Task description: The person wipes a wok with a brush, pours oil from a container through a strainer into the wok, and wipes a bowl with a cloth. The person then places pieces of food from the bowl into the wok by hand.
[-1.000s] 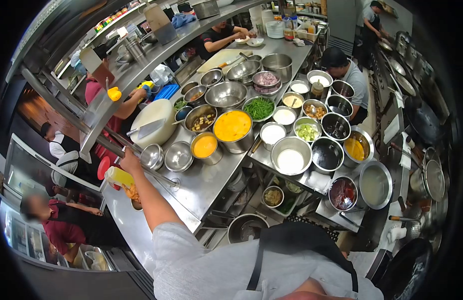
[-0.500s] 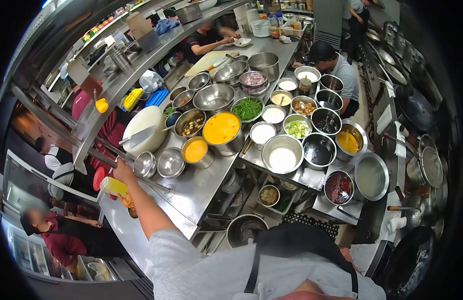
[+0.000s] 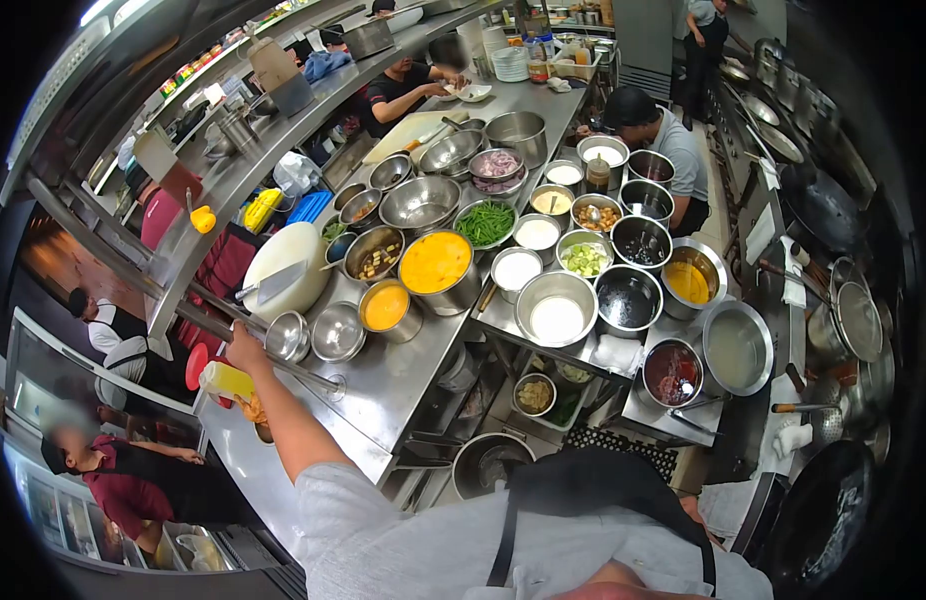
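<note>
My left hand [image 3: 245, 348] is stretched out to the left under the steel shelf rail [image 3: 283, 365]. It is closed on a yellow squeeze bottle with a red cap [image 3: 221, 380], held tilted over a dish of orange food [image 3: 255, 410] on the lower pass counter. My fingers are mostly hidden behind the bottle. Just right of the hand stand two small lidded steel pots [image 3: 338, 332] and a pot of orange sauce [image 3: 387, 308]. My right hand is out of sight.
The steel counter [image 3: 393, 375] carries several bowls and pots of sauces, green beans [image 3: 485, 222] and a white cutting board with a cleaver [image 3: 281, 266]. Other people work across the pass and at the far end. Woks [image 3: 823, 520] line the right side.
My left hand has stayed on the bottle over the dish. The view has drifted slightly, and a person's gloved hand across the shelf has withdrawn.
</note>
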`<state>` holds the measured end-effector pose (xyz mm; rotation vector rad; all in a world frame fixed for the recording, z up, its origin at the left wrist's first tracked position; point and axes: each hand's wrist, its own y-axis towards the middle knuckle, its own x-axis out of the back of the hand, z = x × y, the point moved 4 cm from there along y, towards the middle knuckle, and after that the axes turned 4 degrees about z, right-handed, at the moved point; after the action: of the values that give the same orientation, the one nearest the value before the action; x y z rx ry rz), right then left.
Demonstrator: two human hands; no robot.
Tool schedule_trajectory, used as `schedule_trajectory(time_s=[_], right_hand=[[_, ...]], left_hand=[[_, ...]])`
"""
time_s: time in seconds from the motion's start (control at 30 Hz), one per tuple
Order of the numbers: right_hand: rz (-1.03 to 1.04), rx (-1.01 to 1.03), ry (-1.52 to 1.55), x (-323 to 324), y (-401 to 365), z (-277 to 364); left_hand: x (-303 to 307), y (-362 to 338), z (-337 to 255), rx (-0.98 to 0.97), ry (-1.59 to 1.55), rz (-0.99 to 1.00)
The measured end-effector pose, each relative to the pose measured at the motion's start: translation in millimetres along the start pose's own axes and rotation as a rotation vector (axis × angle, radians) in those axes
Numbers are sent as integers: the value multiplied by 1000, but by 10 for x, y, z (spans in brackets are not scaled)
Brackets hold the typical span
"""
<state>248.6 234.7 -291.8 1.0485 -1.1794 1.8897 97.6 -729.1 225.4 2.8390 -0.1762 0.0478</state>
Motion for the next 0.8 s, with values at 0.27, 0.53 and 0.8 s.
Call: schedule_trajectory(time_s=[0.27,0.53,0.8], right_hand=[[-161,-106,309,-672,120,-656],[-275,150,274,-580,115,-670],[-122,75,97,-409,124,-572]], left_hand=[[57,113,101,-68,130,-138],[24,171,158,-53,188,-50],[1,26,44,-20,91,-49]])
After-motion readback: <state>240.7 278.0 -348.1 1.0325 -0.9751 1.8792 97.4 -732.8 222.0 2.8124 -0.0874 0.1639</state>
